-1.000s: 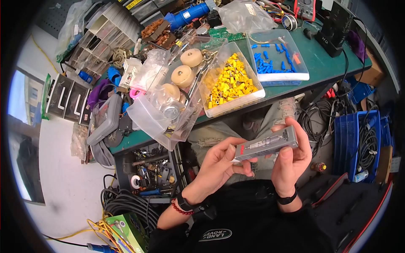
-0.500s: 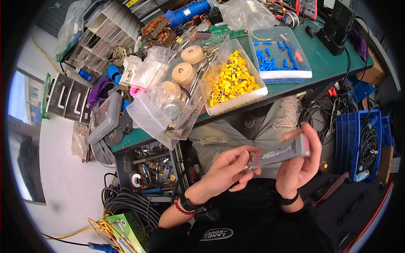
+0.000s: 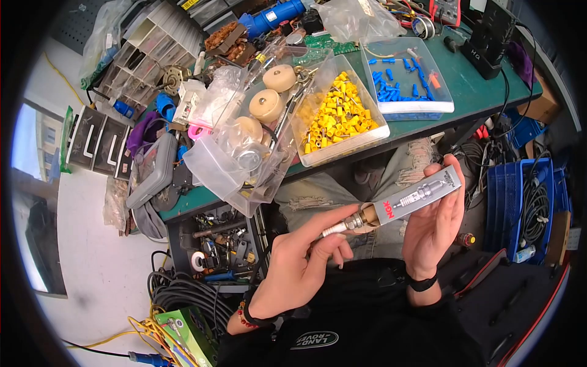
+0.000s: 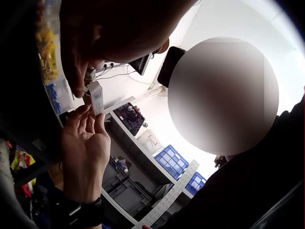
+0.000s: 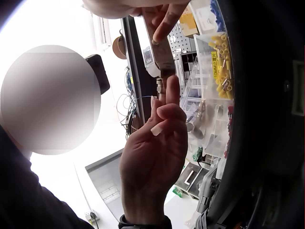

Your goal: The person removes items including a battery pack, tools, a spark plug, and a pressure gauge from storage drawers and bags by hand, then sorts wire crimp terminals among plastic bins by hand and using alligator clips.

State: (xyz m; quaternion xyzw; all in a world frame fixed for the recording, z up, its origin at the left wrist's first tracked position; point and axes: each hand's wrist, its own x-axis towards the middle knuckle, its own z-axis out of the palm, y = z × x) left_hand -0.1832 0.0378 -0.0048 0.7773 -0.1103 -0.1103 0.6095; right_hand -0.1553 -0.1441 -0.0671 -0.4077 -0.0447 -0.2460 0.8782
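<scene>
Between thumb and fingers, my left hand (image 3: 299, 263) pinches a spark plug (image 3: 343, 226) by its white end. The plug's metal part lies at the open end of a small grey NGK box (image 3: 416, 197), with brown cardboard (image 3: 369, 215) showing there. My right hand (image 3: 433, 235) holds the box from behind and below, fingers along its far edge. In the right wrist view the plug (image 5: 160, 86) lines up with the box (image 5: 159, 52), above the left hand (image 5: 155, 148). The left wrist view shows the right hand (image 4: 86, 150) under the box (image 4: 96, 98).
On the green bench (image 3: 471, 95) stand a bin of yellow terminals (image 3: 342, 116), a bin of blue ones (image 3: 400, 85) and clear trays with cream discs (image 3: 266, 106). Below is a drawer of tools (image 3: 226, 244). Blue crates (image 3: 504, 196) with cables stand at right.
The box has turned and risen to the right in my right hand. My left hand has drawn left from its end, and the spark plug now shows between left fingers and box.
</scene>
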